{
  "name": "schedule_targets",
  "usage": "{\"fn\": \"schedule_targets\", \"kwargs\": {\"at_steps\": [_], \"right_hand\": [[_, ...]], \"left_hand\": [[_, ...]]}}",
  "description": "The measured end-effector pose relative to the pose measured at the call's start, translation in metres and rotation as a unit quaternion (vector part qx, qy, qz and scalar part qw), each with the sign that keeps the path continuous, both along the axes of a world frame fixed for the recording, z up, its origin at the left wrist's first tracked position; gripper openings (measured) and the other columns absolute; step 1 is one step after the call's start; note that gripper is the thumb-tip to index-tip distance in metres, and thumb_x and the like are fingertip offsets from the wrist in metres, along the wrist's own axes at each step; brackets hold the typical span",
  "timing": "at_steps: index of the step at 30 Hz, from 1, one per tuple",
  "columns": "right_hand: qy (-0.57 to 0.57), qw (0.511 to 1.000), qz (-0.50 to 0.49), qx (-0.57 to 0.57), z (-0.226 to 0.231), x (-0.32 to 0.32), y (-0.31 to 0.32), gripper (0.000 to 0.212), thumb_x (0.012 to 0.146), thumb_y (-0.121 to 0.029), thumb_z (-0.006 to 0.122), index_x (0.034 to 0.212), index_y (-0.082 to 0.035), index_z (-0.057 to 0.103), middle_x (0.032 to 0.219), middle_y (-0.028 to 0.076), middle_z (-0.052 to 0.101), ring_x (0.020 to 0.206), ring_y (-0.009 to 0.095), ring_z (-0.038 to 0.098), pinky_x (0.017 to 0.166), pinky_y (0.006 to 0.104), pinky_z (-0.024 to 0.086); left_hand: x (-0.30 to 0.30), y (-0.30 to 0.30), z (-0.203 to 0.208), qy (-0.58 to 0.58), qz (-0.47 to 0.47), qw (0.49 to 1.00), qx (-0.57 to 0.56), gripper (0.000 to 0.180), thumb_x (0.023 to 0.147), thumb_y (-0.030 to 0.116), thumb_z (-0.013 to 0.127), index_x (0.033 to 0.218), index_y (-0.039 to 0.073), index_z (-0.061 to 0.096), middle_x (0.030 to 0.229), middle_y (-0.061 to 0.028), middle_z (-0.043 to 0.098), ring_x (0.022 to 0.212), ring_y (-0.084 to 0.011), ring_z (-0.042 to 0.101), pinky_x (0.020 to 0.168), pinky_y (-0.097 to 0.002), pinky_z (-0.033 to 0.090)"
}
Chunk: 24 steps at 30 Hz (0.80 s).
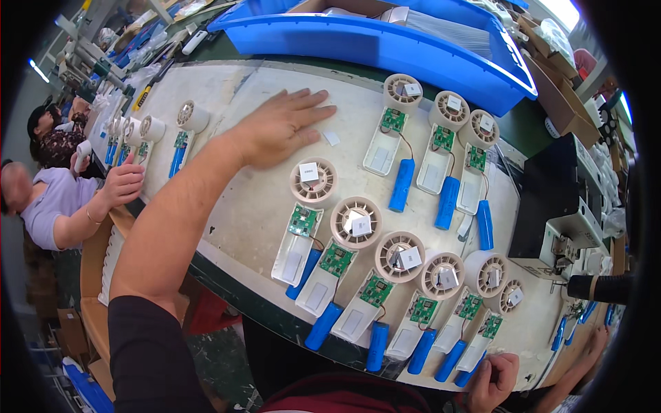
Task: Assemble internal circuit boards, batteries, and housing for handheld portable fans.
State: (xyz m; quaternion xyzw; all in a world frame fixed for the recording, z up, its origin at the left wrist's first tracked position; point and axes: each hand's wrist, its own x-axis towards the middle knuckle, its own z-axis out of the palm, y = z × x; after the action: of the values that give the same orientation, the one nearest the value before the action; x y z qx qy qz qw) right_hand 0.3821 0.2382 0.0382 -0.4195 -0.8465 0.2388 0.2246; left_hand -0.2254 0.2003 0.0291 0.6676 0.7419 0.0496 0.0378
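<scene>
Ideally steer clear of boards (303, 220) with empty-looking left hand (284, 129) splayed by slip (332, 138) and right hand (496, 383) half-curled near battery (464, 378), can't tell if gripping anything.

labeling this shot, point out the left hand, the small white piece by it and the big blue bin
Left hand (277, 129): head view, back of the hand.
Small white piece (332, 138): head view, its upper face.
Big blue bin (365, 47): head view, its near wall.

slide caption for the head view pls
Left hand spread over the worktop, right hand curled near opened handheld fans with green circuit boards and blue batteries.
</scene>
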Motion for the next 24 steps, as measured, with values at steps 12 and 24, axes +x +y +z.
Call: {"fn": "schedule_targets", "kwargs": {"at_steps": [12,24], "right_hand": [[0.007,0.999,-0.028,-0.032,0.000,-0.001,0.000,0.012,0.094,0.004,0.071,0.106,0.002,0.071,0.103,0.018,0.067,0.093,0.031,0.065,0.083,0.0384,0.054],[0.031,0.999,-0.040,-0.020,-0.017,0.003,-0.002,0.004,0.091,0.004,0.064,0.094,0.002,0.063,0.094,0.009,0.054,0.084,0.019,0.053,0.073,0.0281,0.042]], "left_hand": [[0.003,0.008,0.009,0.026,-0.046,0.999,0.001,0.055,0.106,0.028,0.056,0.158,0.013,0.049,0.167,-0.0121,0.042,0.154,-0.0343,0.039,0.129,-0.0512,0.024],[0.017,0.032,0.010,0.069,-0.076,0.995,-0.018,0.052,0.109,0.032,0.050,0.158,0.015,0.049,0.168,-0.0120,0.040,0.155,-0.0377,0.035,0.129,-0.0519,0.023]]}}
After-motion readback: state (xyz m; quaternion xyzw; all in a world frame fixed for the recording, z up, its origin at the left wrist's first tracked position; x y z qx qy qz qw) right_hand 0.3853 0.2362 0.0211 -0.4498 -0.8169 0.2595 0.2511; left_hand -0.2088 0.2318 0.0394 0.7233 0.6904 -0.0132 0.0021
